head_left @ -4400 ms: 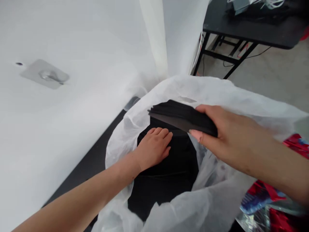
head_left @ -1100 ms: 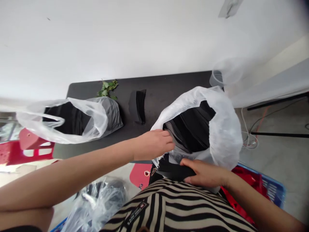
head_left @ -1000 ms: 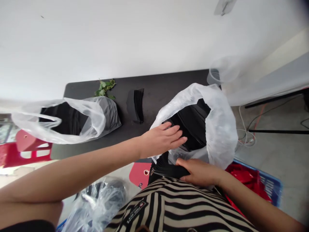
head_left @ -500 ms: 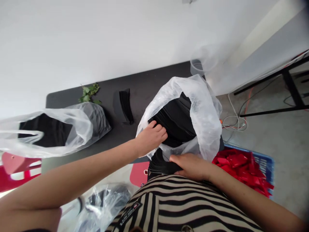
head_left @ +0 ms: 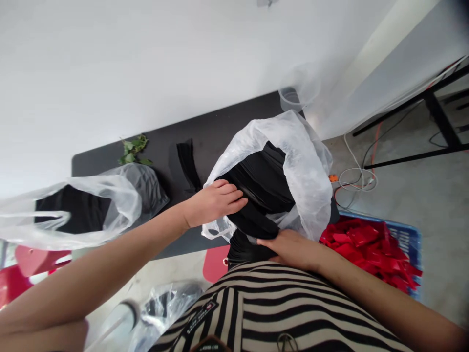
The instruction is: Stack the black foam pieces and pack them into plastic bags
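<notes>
A white plastic bag (head_left: 311, 181), its rim folded outward, stands on the dark table near my body. Folded black cloth pieces (head_left: 262, 171) fill it. My left hand (head_left: 220, 199) lies at the bag's left rim, fingers curled over the end of a black cloth piece (head_left: 252, 217). That piece stretches across the bag's near side to my right hand (head_left: 291, 249). With the thumb on top, my right hand is closed on a bunch of black cloth (head_left: 247, 249) held against my striped shirt. Its fingers are mostly hidden.
Another white bag of black cloth (head_left: 120, 195) lies at the table's left. A single black cloth piece (head_left: 187, 164) and some green leaves (head_left: 132, 149) rest on the table (head_left: 227, 120). A clear tub (head_left: 289, 100) stands behind; a blue crate (head_left: 412, 239) holds red pieces.
My left hand has moved slightly left, to the bag's rim. A black cloth piece now spans from it toward my right hand. My right hand stays nearly in place.
</notes>
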The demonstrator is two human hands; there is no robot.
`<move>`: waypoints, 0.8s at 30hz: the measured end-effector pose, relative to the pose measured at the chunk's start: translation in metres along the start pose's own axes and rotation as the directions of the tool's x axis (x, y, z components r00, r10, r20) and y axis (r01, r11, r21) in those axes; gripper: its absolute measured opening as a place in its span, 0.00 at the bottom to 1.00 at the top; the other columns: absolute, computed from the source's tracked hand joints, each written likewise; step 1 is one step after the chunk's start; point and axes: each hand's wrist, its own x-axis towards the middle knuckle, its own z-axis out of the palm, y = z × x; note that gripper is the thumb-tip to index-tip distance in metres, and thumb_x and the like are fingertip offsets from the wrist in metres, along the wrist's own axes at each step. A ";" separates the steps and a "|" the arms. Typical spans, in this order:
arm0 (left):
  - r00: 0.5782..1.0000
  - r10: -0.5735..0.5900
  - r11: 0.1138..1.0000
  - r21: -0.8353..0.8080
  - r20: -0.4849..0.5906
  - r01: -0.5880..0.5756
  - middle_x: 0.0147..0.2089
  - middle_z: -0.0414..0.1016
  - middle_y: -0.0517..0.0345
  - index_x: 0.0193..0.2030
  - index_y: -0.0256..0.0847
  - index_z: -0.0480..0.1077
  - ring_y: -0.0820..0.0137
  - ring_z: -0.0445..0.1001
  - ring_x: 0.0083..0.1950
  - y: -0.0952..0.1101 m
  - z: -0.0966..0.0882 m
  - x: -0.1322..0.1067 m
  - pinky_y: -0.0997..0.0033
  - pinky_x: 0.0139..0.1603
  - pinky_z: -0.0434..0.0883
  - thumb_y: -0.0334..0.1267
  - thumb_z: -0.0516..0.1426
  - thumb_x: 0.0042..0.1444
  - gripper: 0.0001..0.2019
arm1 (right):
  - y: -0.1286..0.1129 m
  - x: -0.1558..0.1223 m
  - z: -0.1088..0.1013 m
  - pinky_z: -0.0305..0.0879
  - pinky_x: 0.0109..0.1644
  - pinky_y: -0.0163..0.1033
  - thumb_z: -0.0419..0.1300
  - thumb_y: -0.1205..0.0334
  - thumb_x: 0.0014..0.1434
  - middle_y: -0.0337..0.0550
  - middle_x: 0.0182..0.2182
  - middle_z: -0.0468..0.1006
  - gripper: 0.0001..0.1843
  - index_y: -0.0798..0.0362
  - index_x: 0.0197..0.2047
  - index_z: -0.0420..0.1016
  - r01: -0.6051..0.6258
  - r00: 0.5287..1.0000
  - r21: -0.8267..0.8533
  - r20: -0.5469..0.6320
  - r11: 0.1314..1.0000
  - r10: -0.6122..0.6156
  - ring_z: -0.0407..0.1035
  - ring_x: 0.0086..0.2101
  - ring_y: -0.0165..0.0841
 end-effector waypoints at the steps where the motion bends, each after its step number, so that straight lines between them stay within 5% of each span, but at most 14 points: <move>1: 0.998 0.009 1.000 -0.004 -0.060 -0.009 0.59 0.72 0.46 0.62 0.42 0.65 0.61 0.68 0.58 0.000 -0.001 -0.008 0.56 0.59 0.62 0.34 0.47 0.67 0.18 | 0.002 0.000 0.002 0.66 0.49 0.44 0.58 0.58 0.60 0.50 0.51 0.78 0.21 0.50 0.56 0.71 0.014 1.000 -0.004 -0.007 1.000 -0.014 0.73 0.48 0.46; 7: 0.921 -0.015 1.000 0.010 -0.389 0.020 0.59 0.74 0.50 0.61 0.45 0.67 0.63 0.68 0.62 0.018 -0.010 -0.035 0.56 0.62 0.66 0.31 0.54 0.64 0.19 | 0.001 0.000 0.004 0.67 0.47 0.41 0.58 0.61 0.57 0.46 0.49 0.79 0.19 0.48 0.53 0.73 0.048 0.997 0.058 -0.064 0.997 -0.044 0.74 0.47 0.44; 19: 0.775 -0.054 0.976 0.131 -0.629 0.174 0.56 0.76 0.53 0.54 0.48 0.73 0.63 0.70 0.61 0.044 -0.061 -0.056 0.56 0.59 0.73 0.27 0.61 0.57 0.19 | -0.022 -0.008 -0.013 0.63 0.51 0.39 0.60 0.60 0.55 0.43 0.46 0.80 0.21 0.47 0.53 0.73 0.064 0.994 0.110 -0.096 0.992 -0.053 0.72 0.49 0.43; 21: 0.695 -0.139 0.975 0.026 -0.705 0.221 0.56 0.76 0.53 0.53 0.49 0.74 0.63 0.72 0.59 0.053 -0.071 -0.059 0.56 0.58 0.73 0.28 0.60 0.58 0.18 | -0.023 -0.010 -0.015 0.63 0.50 0.40 0.60 0.58 0.55 0.44 0.46 0.79 0.20 0.48 0.52 0.72 0.055 0.994 0.100 -0.101 0.994 -0.045 0.72 0.49 0.43; 22: 0.611 -0.249 0.961 -0.110 -0.751 0.255 0.56 0.77 0.53 0.53 0.49 0.75 0.62 0.73 0.58 0.058 -0.074 -0.061 0.55 0.59 0.72 0.31 0.60 0.58 0.16 | -0.024 -0.011 -0.016 0.63 0.50 0.40 0.60 0.58 0.56 0.45 0.47 0.79 0.20 0.48 0.52 0.72 0.049 0.994 0.094 -0.101 0.994 -0.040 0.72 0.48 0.43; 24: 0.373 -0.547 0.836 -0.468 -0.749 0.286 0.53 0.78 0.50 0.49 0.43 0.78 0.60 0.74 0.57 0.066 -0.079 -0.061 0.55 0.61 0.70 0.39 0.62 0.58 0.12 | -0.025 -0.013 -0.018 0.64 0.48 0.41 0.60 0.57 0.55 0.45 0.47 0.79 0.20 0.48 0.52 0.71 0.033 0.994 0.088 -0.106 0.996 -0.024 0.72 0.48 0.44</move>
